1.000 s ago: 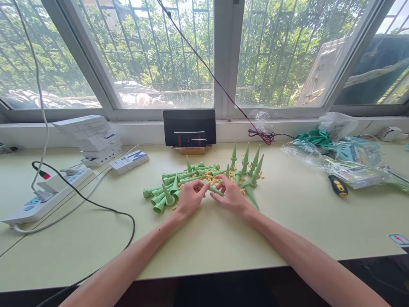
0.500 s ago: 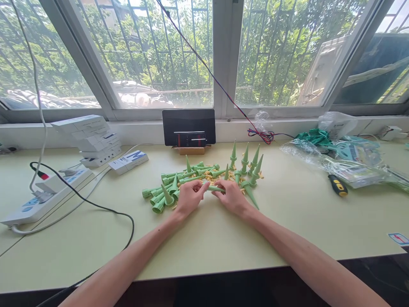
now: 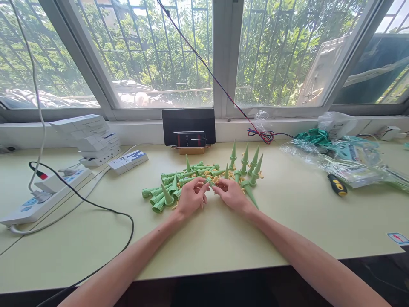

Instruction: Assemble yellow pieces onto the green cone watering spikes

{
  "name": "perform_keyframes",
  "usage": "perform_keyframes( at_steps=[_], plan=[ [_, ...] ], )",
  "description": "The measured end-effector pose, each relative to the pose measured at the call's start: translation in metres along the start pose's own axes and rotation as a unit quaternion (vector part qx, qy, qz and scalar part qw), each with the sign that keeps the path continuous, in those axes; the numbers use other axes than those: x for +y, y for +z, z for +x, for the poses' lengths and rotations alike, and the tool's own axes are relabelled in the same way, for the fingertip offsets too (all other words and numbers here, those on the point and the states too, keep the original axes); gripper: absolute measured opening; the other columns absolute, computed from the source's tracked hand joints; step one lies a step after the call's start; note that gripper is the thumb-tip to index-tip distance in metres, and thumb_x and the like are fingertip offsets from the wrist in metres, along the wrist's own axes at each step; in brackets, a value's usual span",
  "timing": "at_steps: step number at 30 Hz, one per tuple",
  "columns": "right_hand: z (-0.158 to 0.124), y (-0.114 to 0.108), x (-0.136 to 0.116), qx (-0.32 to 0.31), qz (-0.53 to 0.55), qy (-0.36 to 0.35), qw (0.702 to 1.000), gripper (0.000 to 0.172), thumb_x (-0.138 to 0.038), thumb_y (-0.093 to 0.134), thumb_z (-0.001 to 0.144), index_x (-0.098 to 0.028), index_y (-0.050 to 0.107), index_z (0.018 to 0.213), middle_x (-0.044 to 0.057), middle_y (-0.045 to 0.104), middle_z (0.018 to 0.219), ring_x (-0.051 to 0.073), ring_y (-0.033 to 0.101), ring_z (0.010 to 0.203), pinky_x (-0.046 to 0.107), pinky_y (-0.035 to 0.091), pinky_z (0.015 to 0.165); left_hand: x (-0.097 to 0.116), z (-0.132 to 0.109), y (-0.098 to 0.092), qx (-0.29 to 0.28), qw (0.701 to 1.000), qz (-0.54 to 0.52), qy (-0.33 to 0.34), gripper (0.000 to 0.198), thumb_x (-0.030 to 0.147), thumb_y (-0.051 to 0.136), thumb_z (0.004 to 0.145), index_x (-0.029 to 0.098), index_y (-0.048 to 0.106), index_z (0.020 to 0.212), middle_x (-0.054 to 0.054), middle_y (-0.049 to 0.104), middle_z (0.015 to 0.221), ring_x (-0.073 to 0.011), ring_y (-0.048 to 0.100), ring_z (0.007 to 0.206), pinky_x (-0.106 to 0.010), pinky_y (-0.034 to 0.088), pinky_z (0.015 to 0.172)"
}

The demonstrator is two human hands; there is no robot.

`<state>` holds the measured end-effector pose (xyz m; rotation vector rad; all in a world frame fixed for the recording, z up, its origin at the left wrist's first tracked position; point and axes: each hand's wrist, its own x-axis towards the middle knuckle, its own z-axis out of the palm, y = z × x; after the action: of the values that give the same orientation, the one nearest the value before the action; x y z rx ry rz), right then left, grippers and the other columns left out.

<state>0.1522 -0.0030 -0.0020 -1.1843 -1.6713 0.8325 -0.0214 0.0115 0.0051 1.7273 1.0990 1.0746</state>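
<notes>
Near the middle of the table, my left hand (image 3: 192,197) and my right hand (image 3: 233,195) meet fingertip to fingertip. Both pinch a small green plastic tube (image 3: 210,182), mostly covered by the fingers. Left of my left hand lies a heap of green plastic tubes (image 3: 158,208), with pointed green cones (image 3: 167,196) among them. Small yellow plastic pieces (image 3: 209,172) are scattered just beyond the fingers. Several assembled green spikes (image 3: 245,158) stand point-up behind my right hand, and another green spike (image 3: 251,196) lies tilted beside it.
A dark tablet (image 3: 189,123) leans at the window, a phone (image 3: 191,139) before it. White boxes (image 3: 96,140) and a power strip (image 3: 47,196) with cables are on the left. Plastic packaging (image 3: 351,160) and a black-yellow screwdriver (image 3: 338,185) lie right. The table's front edge is near my forearms.
The green tube between my hands has turned from lying sideways to pointing more away from me. My fingers have shifted their hold on it; the heap and standing spikes are unchanged.
</notes>
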Motion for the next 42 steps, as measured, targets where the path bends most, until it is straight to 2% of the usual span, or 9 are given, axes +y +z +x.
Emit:
perform_keyframes(
  at_steps=[3,6,10,13,16,21,30,36,42],
  plan=[
    [0.000,0.000,-0.002,0.035,-0.053,-0.046,0.997,0.025,-0.037,0.061,0.089,-0.018,0.060,0.072,0.001,0.062,0.068,0.014,0.052,0.060,0.028,0.039,0.058,0.003,0.000,0.001,-0.008,1.000,-0.028,-0.005,0.037,0.052,0.062,0.087,0.019,0.054,0.104,-0.004,0.066,0.081,-0.0148,0.062,0.044,-0.025,0.047,0.033],
    [0.000,0.001,0.000,0.066,-0.081,-0.085,0.991,0.015,-0.032,0.064,0.088,-0.019,0.066,0.082,0.003,0.067,0.077,0.016,0.054,0.067,0.028,0.042,0.062,0.005,0.001,-0.001,-0.005,1.000,-0.016,0.012,0.046,0.050,0.063,0.087,0.022,0.052,0.121,-0.007,0.065,0.097,-0.0171,0.069,0.062,-0.026,0.055,0.041],
    [0.001,0.000,0.004,0.082,-0.079,-0.121,0.986,0.008,-0.025,0.065,0.088,-0.019,0.070,0.087,0.005,0.070,0.082,0.018,0.059,0.074,0.028,0.044,0.066,0.001,0.004,-0.005,-0.001,0.992,0.054,0.111,0.040,0.041,0.066,0.088,0.026,0.060,0.125,-0.009,0.060,0.125,-0.0207,0.068,0.098,-0.034,0.063,0.074],
    [0.001,-0.001,0.004,0.078,-0.084,-0.133,0.984,0.006,-0.021,0.064,0.088,-0.019,0.070,0.087,0.004,0.069,0.082,0.017,0.059,0.072,0.028,0.044,0.065,-0.002,0.006,-0.007,-0.005,0.973,0.111,0.203,0.025,0.033,0.065,0.090,0.027,0.070,0.113,-0.007,0.064,0.121,-0.0232,0.061,0.116,-0.037,0.058,0.090],
    [0.001,-0.001,0.003,0.072,-0.087,-0.139,0.984,0.008,-0.022,0.063,0.090,-0.020,0.069,0.084,0.003,0.066,0.078,0.016,0.057,0.069,0.027,0.043,0.063,-0.004,0.006,-0.007,0.007,0.957,0.137,0.256,0.018,0.030,0.065,0.091,0.027,0.074,0.106,-0.005,0.069,0.113,-0.0219,0.065,0.109,-0.038,0.055,0.094],
    [0.000,0.000,0.001,0.064,-0.077,-0.136,0.986,0.018,-0.035,0.063,0.092,-0.020,0.067,0.081,0.002,0.063,0.077,0.016,0.056,0.069,0.026,0.041,0.061,-0.006,0.006,-0.007,0.018,0.952,0.125,0.278,0.016,0.027,0.066,0.090,0.025,0.077,0.102,-0.005,0.074,0.105,-0.0198,0.070,0.094,-0.033,0.057,0.083],
    [-0.001,0.001,0.001,0.059,-0.055,-0.138,0.987,0.020,-0.035,0.064,0.091,-0.020,0.067,0.078,0.002,0.063,0.076,0.016,0.056,0.070,0.026,0.042,0.062,-0.002,0.003,-0.006,0.021,0.954,0.118,0.274,0.017,0.024,0.067,0.090,0.027,0.077,0.103,-0.003,0.076,0.102,-0.0193,0.070,0.094,-0.032,0.057,0.083],
    [-0.001,0.001,0.000,0.063,-0.045,-0.128,0.989,0.020,-0.037,0.065,0.090,-0.021,0.067,0.078,0.002,0.064,0.077,0.016,0.057,0.071,0.027,0.043,0.062,-0.003,0.003,-0.005,0.031,0.949,0.117,0.291,0.010,0.023,0.067,0.089,0.024,0.077,0.091,-0.004,0.077,0.097,-0.0198,0.071,0.091,-0.033,0.058,0.081],
    [-0.003,0.002,0.000,0.063,-0.037,-0.120,0.990,0.020,-0.037,0.065,0.090,-0.020,0.068,0.078,0.003,0.064,0.077,0.016,0.057,0.071,0.027,0.043,0.062,-0.001,0.002,-0.005,0.031,0.948,0.128,0.289,0.011,0.024,0.067,0.089,0.024,0.077,0.091,-0.004,0.077,0.096,-0.0205,0.071,0.091,-0.033,0.058,0.080]
  ],
)
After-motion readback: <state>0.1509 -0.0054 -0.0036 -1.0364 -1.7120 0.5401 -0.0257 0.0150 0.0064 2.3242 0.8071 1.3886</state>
